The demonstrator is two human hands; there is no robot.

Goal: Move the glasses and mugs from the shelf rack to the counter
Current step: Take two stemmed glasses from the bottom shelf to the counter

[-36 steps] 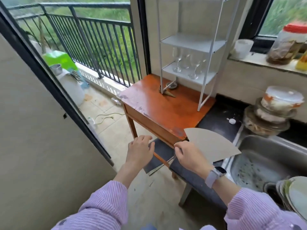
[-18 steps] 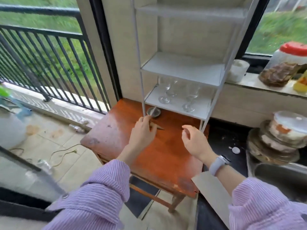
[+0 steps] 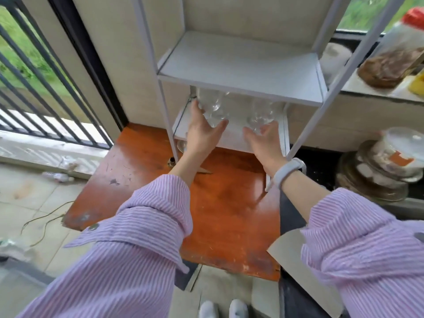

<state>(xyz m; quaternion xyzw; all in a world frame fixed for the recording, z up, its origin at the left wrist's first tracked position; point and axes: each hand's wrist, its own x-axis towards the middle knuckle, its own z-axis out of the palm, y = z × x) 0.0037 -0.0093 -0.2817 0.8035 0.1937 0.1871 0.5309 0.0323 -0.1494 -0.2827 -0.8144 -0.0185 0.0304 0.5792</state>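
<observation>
Two clear wine glasses stand on the lowest shelf of the white metal rack [image 3: 241, 74]. My left hand [image 3: 202, 131] is inside that shelf with thumb and fingers wrapped around the bowl of the left wine glass [image 3: 212, 106]. My right hand [image 3: 263, 141] cups the bowl of the right wine glass [image 3: 261, 113] from below, thumb on one side and fingers on the other. The middle shelf hides the tops of both glasses. The black counter [image 3: 319, 166] lies to the right of the rack.
The rack stands on an orange wooden table [image 3: 224, 210]. A small glass object [image 3: 181, 145] sits under the lowest shelf. Stacked dishes [image 3: 380, 171] crowd the counter's right end. A red-lidded jar [image 3: 399, 49] and a white cup [image 3: 335, 56] sit on the windowsill. Railing at left.
I have stepped closer to the rack. Both hands rose from above the table into the lowest shelf and closed around the two wine glasses.
</observation>
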